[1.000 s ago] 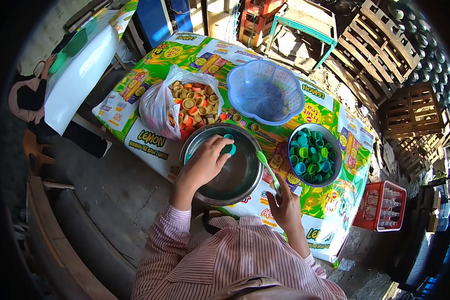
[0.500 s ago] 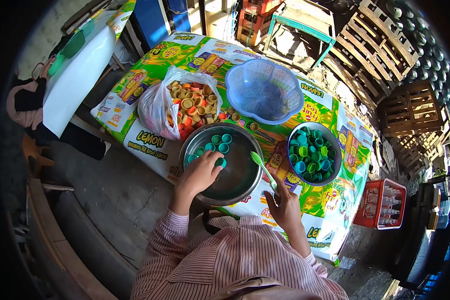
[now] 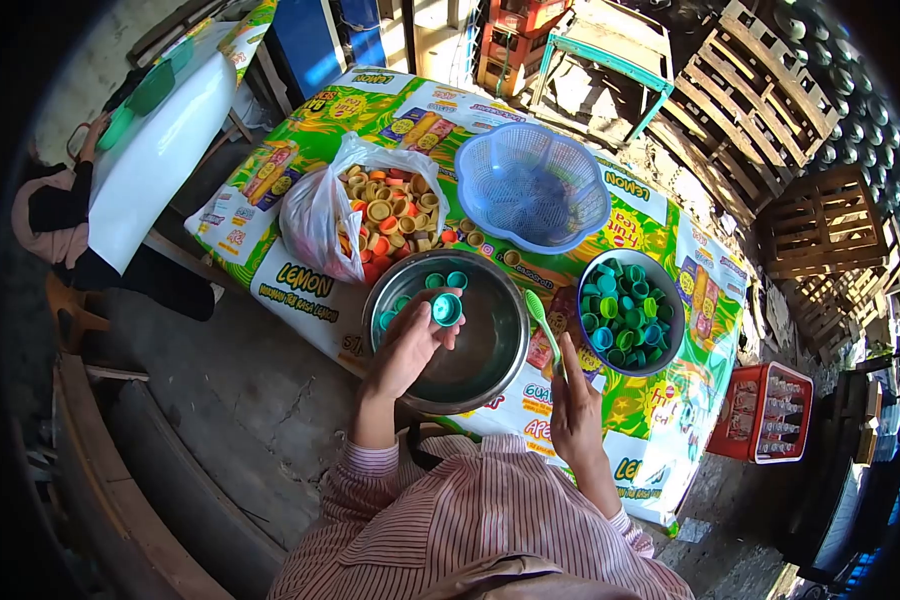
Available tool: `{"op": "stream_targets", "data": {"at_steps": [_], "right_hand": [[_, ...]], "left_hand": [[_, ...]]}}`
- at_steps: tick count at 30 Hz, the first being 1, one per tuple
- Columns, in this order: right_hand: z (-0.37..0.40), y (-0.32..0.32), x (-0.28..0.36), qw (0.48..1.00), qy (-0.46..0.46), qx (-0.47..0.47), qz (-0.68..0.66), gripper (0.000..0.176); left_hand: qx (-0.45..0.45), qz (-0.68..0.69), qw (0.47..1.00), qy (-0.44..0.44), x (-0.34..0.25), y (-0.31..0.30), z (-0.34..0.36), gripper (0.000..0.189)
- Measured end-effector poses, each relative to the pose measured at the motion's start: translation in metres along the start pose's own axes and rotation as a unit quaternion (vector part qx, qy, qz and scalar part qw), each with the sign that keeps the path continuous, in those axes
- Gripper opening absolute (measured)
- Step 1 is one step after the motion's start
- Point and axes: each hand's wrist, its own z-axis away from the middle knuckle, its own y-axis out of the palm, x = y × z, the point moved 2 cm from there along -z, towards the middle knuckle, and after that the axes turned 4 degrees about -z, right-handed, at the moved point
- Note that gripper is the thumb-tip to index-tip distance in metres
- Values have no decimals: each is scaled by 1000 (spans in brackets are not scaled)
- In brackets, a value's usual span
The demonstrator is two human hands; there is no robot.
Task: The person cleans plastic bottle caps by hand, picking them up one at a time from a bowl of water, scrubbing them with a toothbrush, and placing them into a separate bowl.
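Observation:
Between the thumb and fingers of my left hand [image 3: 410, 345] is a teal bottle cap [image 3: 446, 309], its hollow side turned up toward me. The hand is over a steel basin [image 3: 490, 375], where several more green caps [image 3: 457, 280] lie at the far left side. My right hand [image 3: 576, 405] grips a green toothbrush [image 3: 542, 325] by its handle, bristle end up, near the basin's right rim. To the right of that hand stands a dark bowl [image 3: 678, 325] full of green and blue caps [image 3: 625, 305].
Behind the basin are a plastic bag [image 3: 305, 225] of orange and tan caps and a blue perforated basket [image 3: 490, 210]. A printed sheet covers the table [image 3: 295, 285]. A red crate [image 3: 735, 410] stands at right; another person [image 3: 55, 215] is at far left.
My left hand has lifted a teal cap from the basin and turned it hollow side up. The toothbrush in my right hand has shifted slightly right and stands more upright.

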Motion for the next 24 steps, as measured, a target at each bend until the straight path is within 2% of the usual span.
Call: {"op": "stream_targets", "data": {"at_steps": [2,3,6,10,11,15,22,24], "right_hand": [[-3,-1,10,999,-3,35,-3,48],[-5,2,13,999,-47,11,5,49],[-5,6,29,998,-57,33,3,51],[-1,19,32,996,-82,41,-9,57],[0,24,31,993,-109,15,-32,59],[4,28,31,994,-106,1,-38,60],[8,37,27,994,-95,39,-44,62],[7,36,25,996,-72,32,-44,61]], "left_hand": [[25,105,994,7,-3,5,1,36],[25,105,994,7,-2,5,1,36],[42,102,994,23,-2,8,3,36],[1,39,999,20,-4,12,6,35],[-9,17,1000,25,-5,13,6,36],[10,13,999,32,-8,18,7,37],[-2,-35,997,66,-10,27,7,34],[-33,-124,987,100,-13,31,7,36]]}}
